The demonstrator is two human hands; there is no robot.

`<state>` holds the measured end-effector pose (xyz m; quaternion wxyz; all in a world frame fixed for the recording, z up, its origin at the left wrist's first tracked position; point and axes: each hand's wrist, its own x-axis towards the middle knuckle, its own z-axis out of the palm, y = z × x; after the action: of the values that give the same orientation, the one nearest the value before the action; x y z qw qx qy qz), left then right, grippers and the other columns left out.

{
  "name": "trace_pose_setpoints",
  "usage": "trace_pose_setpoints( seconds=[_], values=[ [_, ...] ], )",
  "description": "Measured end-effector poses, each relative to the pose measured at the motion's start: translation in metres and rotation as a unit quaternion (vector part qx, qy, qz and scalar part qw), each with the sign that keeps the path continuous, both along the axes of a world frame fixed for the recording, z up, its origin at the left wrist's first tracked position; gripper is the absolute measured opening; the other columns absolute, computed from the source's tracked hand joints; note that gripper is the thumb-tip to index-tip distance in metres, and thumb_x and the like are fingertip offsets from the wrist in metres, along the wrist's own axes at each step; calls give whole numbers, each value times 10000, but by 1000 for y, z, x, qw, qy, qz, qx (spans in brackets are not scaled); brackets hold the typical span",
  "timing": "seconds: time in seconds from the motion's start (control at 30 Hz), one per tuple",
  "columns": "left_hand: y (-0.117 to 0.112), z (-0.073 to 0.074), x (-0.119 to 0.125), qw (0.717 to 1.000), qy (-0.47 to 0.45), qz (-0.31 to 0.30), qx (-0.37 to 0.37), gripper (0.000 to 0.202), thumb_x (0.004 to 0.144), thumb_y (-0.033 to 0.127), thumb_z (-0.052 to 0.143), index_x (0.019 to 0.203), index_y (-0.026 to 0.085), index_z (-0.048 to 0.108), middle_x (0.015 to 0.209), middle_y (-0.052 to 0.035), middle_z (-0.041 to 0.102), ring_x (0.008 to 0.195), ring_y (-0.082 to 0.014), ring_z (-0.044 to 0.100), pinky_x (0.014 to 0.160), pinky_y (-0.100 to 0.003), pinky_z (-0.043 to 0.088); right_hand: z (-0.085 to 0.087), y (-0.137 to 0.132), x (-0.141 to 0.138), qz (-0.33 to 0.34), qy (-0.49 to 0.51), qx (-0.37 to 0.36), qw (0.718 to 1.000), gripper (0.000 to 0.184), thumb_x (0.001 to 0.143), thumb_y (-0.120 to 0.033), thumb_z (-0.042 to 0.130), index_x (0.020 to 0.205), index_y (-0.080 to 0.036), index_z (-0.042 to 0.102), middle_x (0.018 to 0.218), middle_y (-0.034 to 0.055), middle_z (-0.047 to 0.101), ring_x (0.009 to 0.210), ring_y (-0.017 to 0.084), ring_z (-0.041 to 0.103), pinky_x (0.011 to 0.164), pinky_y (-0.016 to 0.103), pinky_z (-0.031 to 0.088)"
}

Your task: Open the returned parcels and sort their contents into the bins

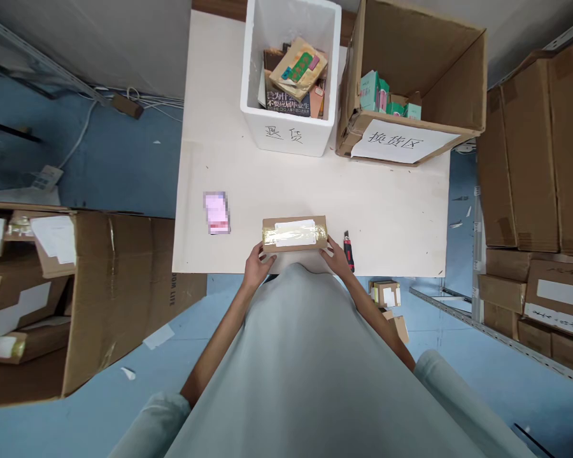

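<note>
A small taped cardboard box (295, 244) with a white label lies across the near part of the white table, label up. At its left end my left hand (258, 266) grips the corner, the thumb toward the near side. My right hand (337, 257) grips the right end in the same way. A red and black utility knife (348, 250) lies just right of my right hand, not touched. Farther left, a pixelated pink and white flat item (217, 213) rests on the table.
A white foam bin (290, 137) with books and an open carton (410, 137) with small green boxes stand at the table's back. A large carton of parcels (119, 286) is at left. Shelved boxes (530, 152) stand at right; small boxes (386, 294) lie on the floor.
</note>
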<state>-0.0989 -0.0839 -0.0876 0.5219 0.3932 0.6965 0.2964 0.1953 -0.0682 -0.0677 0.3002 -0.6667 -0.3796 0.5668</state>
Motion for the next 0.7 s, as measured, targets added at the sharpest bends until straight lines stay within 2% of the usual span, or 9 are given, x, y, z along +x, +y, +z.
trace_pose_setpoints(
  seconds=[0.13,0.27,0.37,0.5,0.6,0.7],
  values=[
    [4,15,-5,999,19,5,44,565,866,484,787,1341,203,663,1421,-137,688,1372,-298,656,1276,-507,479,11,3,0,-9,0,12,1000,634,843,-295,824,1469,-283,724,1642,17,622,1614,277,463,1376,510,331],
    [7,24,-11,996,39,26,71,526,931,577,752,1294,205,672,1388,-138,648,1323,-287,674,1215,-479,539,20,3,-2,-20,-23,2,1000,409,887,-396,827,1276,-269,823,1480,50,745,1507,312,586,1346,520,388],
    [19,16,-13,997,51,38,44,509,940,554,744,1281,182,678,1371,-161,638,1268,-299,694,1146,-486,586,18,8,-8,-21,-43,-2,999,322,939,-464,794,1188,-268,847,1359,70,802,1401,311,667,1299,512,443],
    [30,-5,-14,999,34,14,-13,506,929,453,735,1343,169,673,1449,-191,633,1289,-327,695,1155,-532,572,4,15,-13,9,-41,-29,999,311,980,-459,753,1209,-265,832,1379,70,798,1378,295,679,1263,510,478],
    [21,-15,-18,1000,3,-9,-24,632,894,435,776,1454,181,626,1557,-206,595,1377,-348,660,1181,-551,550,-5,7,-11,16,-38,-61,997,346,976,-453,757,1264,-270,815,1405,63,787,1314,287,719,1239,509,504],
    [2,-17,-21,999,-25,-16,-40,791,796,444,886,1493,200,604,1595,-205,589,1432,-361,630,1203,-553,535,-10,-11,-6,28,-29,-90,995,456,943,-484,795,1348,-274,786,1438,59,773,1255,292,754,1214,531,527]
  ],
)
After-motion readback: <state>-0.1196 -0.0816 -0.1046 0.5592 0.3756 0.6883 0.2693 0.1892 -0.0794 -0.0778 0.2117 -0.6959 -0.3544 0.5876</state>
